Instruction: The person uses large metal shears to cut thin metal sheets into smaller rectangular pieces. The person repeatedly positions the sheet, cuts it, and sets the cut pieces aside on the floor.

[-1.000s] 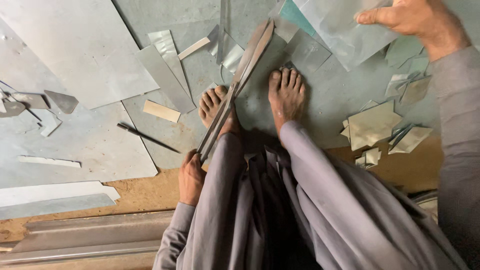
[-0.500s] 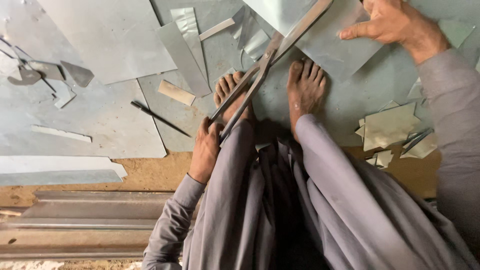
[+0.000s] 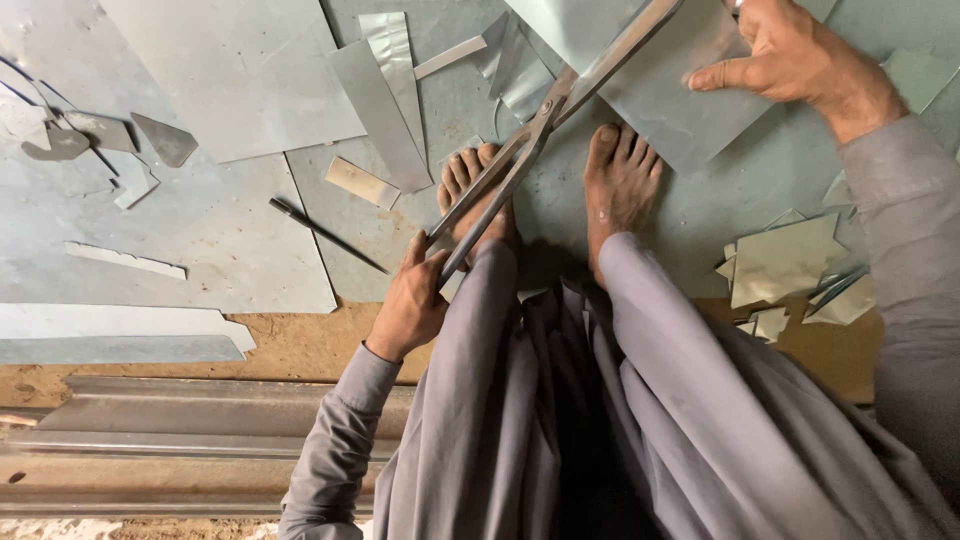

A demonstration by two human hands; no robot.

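My left hand (image 3: 410,300) is closed around the handles of long metal shears (image 3: 520,150), low beside my left foot (image 3: 470,195). The shears run diagonally up to the right, and their blades meet the edge of a grey metal sheet (image 3: 650,90). My right hand (image 3: 790,55) grips that sheet at the top right, thumb on its upper face. My right foot (image 3: 620,180) stands on the sheet's lower corner. Grey trouser legs fill the lower middle of the view.
Large metal sheets (image 3: 230,70) cover the floor at the left, with strips (image 3: 375,95) and small offcuts (image 3: 785,260) scattered around. A thin dark rod (image 3: 325,235) lies left of my feet. A ribbed metal rail (image 3: 190,440) runs along the bottom left on bare earth.
The view has shifted, so everything sits lower and to the right in the frame. My right hand has settled onto the sheet, and the shears now reach its edge.
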